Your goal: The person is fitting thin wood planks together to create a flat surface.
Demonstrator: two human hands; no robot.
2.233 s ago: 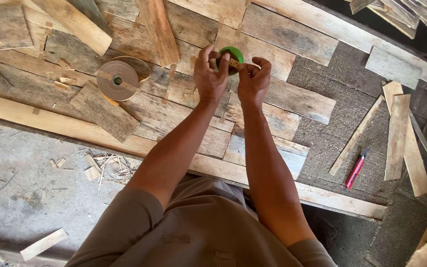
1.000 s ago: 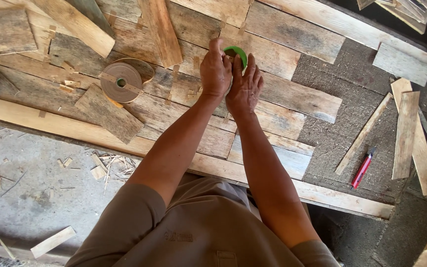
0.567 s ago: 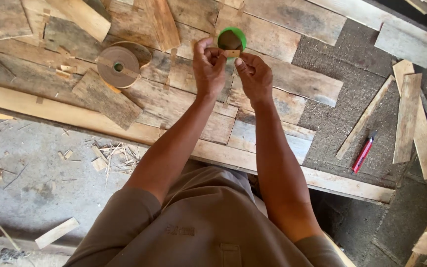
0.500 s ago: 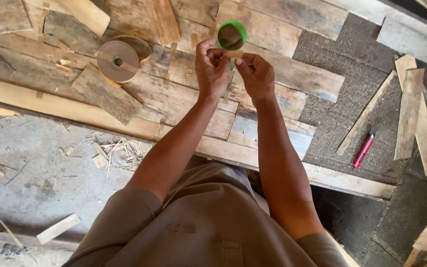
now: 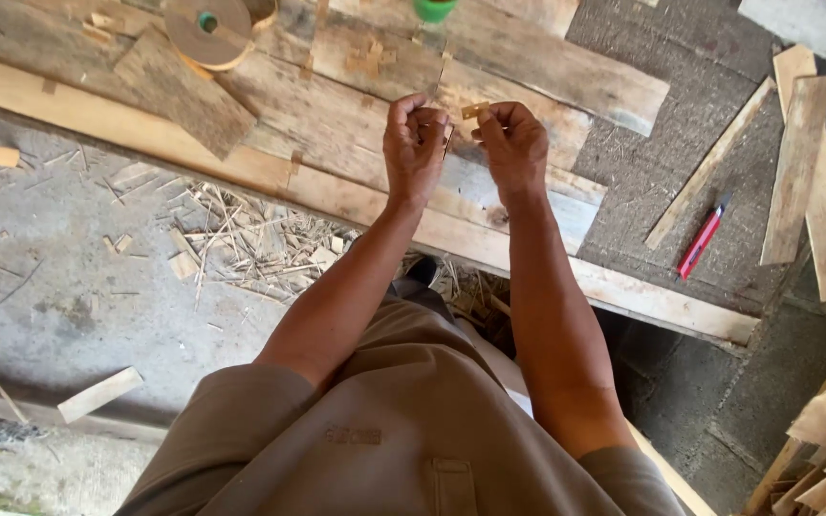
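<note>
Rough plank worktop (image 5: 528, 67) over concrete floor (image 5: 97, 287) | our left hand (image 5: 415, 143) and right hand (image 5: 513, 143) pinch tape strip (image 5: 473, 111) | shavings (image 5: 250, 239) below

— Where is the single view sitting?

— I'm watching from the head camera, and it's looking steeply down over the person's chest, facing toward 12 o'clock across the wooden planks (image 5: 528, 67).

— How near is it running?

— Close: the left hand (image 5: 415, 145) and right hand (image 5: 513, 143) are filling the centre at arm's length, and the red cutter (image 5: 703, 237) is lying out at 3 o'clock. No second view is sharing the scene.
</note>
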